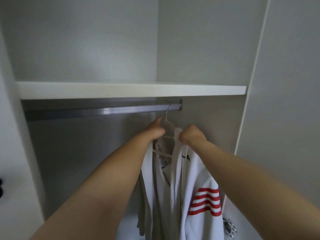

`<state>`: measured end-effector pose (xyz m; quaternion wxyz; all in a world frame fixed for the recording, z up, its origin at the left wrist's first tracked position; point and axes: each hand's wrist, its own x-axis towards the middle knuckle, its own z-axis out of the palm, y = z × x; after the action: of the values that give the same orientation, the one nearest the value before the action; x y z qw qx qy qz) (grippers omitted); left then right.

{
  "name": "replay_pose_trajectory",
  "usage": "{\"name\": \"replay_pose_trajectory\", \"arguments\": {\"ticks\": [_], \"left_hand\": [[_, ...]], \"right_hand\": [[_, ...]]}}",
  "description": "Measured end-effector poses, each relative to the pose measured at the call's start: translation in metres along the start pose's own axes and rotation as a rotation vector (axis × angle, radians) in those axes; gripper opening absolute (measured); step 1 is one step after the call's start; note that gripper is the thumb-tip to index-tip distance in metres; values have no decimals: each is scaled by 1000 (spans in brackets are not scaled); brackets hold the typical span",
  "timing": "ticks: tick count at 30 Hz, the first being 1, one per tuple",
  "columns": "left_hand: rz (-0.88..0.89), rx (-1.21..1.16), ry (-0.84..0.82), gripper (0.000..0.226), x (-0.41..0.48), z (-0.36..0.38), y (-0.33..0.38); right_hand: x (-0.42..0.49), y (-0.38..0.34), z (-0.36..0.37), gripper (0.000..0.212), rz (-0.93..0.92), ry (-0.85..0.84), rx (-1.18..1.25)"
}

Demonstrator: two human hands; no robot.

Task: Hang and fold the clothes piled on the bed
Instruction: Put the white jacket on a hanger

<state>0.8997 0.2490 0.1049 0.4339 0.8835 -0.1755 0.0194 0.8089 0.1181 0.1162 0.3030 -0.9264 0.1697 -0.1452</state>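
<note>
A white shirt (194,179) with red stripes on its sleeve hangs on a white hanger (167,126). The hanger's metal hook (167,108) sits over the grey wardrobe rail (97,110), near the rail's right end. My left hand (155,129) grips the hanger's left shoulder together with the shirt's left side. My right hand (191,135) pinches the shirt's collar edge at the hanger's right side. The shirt front hangs open, showing a label inside.
A white shelf (131,90) runs just above the rail. Wardrobe side walls (204,49) close in on both sides, and the open door edge (249,84) stands at the right. A small metallic object (229,226) lies at the lower right. Left of the shirt the rail is bare.
</note>
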Motion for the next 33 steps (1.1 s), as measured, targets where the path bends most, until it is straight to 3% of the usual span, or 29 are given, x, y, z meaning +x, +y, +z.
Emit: {"name": "replay_pose_trajectory", "arguments": {"ticks": [7,12,19,23,26,30,33], "left_hand": [[38,-65,-122,71,23,19,3],[65,-196,-111,44,20,33,16],[13,-142,-133,81,24,39,21],[-9,-99,-145,85,26,44,19],[-26,-128,-115,85,24,48,18],[-23,-160,-30,71,16,47,14],[-4,-108,-45,36,3,46,9]], "right_hand": [[9,8,1,40,34,-119,-27],[6,8,-2,35,17,-189,-28],[19,31,19,31,-22,-108,-13],[17,39,24,34,-3,-182,-33],[13,45,28,35,-7,-148,-94],[1,44,30,38,-68,-61,-257],[-5,44,29,36,-106,-17,-302]]}}
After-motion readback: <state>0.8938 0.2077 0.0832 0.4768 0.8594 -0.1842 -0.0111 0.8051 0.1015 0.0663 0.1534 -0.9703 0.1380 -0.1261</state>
